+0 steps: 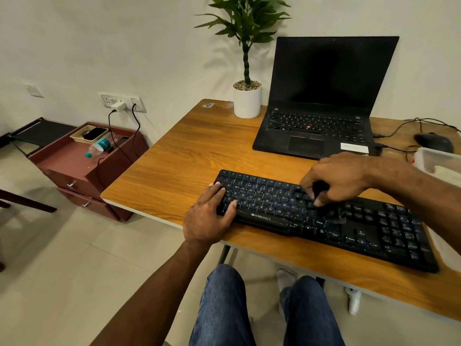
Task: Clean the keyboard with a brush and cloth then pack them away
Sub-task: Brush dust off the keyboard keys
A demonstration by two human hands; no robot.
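At the near edge of the wooden bench [174,156], a black keyboard [349,221] lies slanted from 10 o'clock toward 4 o'clock. The left hand [212,216] rests flat on its left end, fingers straight, its grip holding nothing. The right hand [341,178] hovers over the middle keys, fingers curled in a grip around a small dark object, seemingly the brush [318,188]. At 12 o'clock stands an open laptop [324,96]; a clear plastic box [439,158] sits at 3 o'clock.
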